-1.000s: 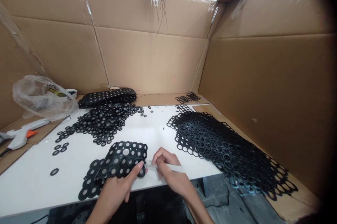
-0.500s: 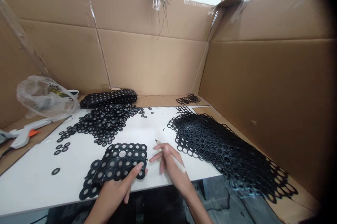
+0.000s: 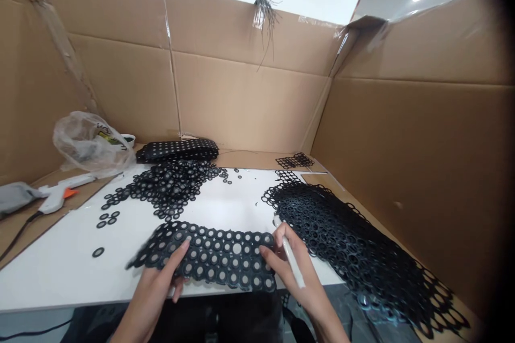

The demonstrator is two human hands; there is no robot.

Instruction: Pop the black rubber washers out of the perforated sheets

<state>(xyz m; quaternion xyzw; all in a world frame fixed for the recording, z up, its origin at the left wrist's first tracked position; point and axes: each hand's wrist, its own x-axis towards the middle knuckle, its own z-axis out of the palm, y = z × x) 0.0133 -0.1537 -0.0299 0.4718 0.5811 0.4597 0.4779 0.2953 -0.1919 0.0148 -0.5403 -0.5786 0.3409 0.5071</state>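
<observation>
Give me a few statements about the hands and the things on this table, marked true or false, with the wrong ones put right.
1. The left hand and right hand both touch the strip. True.
2. The strip is all white. False: it is black with pale circles.
3. The right hand holds a white tool. True.
4. The glue gun lies left of the strip, the mesh pile right. True.
5. The left hand rests on the mesh pile. False: it holds the strip.

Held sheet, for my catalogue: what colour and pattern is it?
The sheet is black, with rows of pale-centred rings; head view shows it.
</observation>
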